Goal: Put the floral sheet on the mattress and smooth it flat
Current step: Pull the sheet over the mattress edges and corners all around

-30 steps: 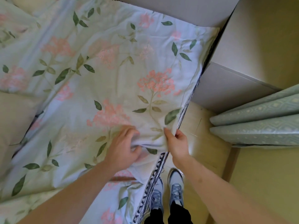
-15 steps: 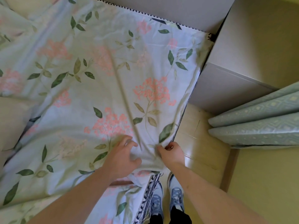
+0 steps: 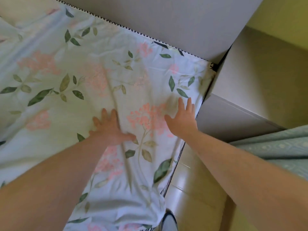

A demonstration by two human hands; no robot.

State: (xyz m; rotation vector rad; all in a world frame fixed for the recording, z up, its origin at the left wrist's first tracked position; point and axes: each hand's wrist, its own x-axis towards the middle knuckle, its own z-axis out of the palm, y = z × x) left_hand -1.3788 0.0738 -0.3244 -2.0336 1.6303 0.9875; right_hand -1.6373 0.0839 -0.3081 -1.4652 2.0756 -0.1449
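Now both hands lie flat w/ fingers spread on the floral sheet (image 3: 70, 97): left hand (image 3: 109, 129) mid-sheet, right hand (image 3: 182, 119) nr its edge by the grey cabinet (image 3: 241, 104).

A home bedroom: floral sheet (image 3: 116, 84) on a bed, curtain (image 3: 275, 147) alongside.

We see the mattress (image 3: 180, 53) only as a patterned edge strip along the grey headboard (image 3: 166, 17). The floral sheet (image 3: 66, 97) lies spread over it, reaching that strip, its near side hanging off.
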